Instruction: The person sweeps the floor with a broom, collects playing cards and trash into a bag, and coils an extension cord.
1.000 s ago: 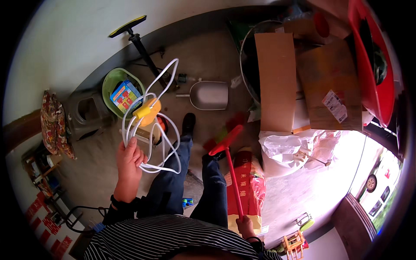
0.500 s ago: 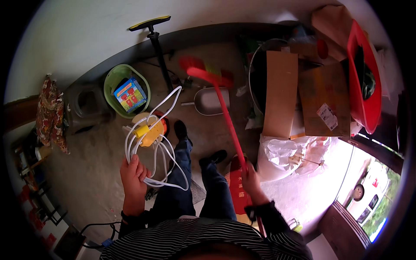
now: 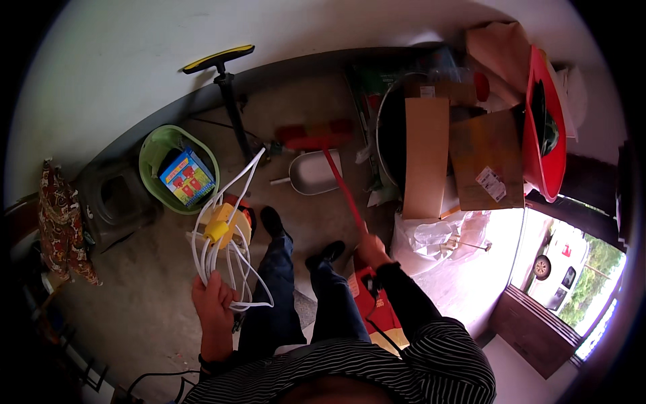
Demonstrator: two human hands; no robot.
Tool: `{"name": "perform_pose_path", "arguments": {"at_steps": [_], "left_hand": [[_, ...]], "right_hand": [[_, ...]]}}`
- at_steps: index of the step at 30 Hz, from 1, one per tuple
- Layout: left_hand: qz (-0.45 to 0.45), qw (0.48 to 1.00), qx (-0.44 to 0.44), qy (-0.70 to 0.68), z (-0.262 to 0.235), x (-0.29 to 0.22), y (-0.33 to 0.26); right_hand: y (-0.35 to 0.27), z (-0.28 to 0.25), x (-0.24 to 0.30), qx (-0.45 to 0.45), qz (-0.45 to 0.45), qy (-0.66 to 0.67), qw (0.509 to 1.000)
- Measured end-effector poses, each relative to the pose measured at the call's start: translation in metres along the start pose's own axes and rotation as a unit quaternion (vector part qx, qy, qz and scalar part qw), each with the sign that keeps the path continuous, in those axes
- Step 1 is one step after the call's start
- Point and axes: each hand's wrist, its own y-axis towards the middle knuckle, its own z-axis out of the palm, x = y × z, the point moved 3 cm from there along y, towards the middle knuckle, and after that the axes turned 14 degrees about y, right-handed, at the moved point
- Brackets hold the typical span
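My left hand (image 3: 214,306) is closed round a loosely coiled white cable (image 3: 210,259) with a yellow plug-like end (image 3: 217,231). Some loops hang down beside my leg. Behind the coil is a yellow and orange object (image 3: 243,219), mostly hidden. In my right hand (image 3: 374,250) is the handle of a red broom (image 3: 343,185), gripped with the fingers wrapped round it. The broom's red head (image 3: 313,135), smeared by motion, lies away from me, just beyond a grey metal dustpan (image 3: 316,176) on the floor.
A green tub (image 3: 149,158) with a colourful book stands at left, beside a dark plastic stool (image 3: 118,195). A black hand pump (image 3: 229,101) stands near the wall. Cardboard boxes (image 3: 488,158), plastic bags (image 3: 431,239) and a red basin (image 3: 550,145) crowd the right. A red sack (image 3: 377,306) lies near my feet.
My right hand has pushed forward and left with the broom, and its head has swung from tilted to nearly level. My left hand still holds the cable. The whole view has shifted slightly.
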Motion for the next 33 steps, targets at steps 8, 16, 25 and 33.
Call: {"name": "perform_pose_path", "arguments": {"at_steps": [8,16,25,33], "left_hand": [[0.012,0.998,0.060,-0.017,-0.004,-0.027,0.028],[-0.004,0.997,0.073,-0.015,-0.008,-0.037,0.051],[-0.027,0.997,0.073,-0.011,-0.011,-0.035,0.057],[-0.042,0.998,0.048,0.004,-0.009,-0.036,0.052]], "right_hand": [[-0.105,-0.007,-0.064,0.021,0.050,-0.033,0.998],[-0.165,-0.055,-0.018,0.023,0.034,-0.028,0.999],[-0.031,-0.116,0.066,-0.118,-0.059,-0.075,0.988],[0.114,-0.146,0.136,-0.103,-0.089,-0.069,0.988]]}}
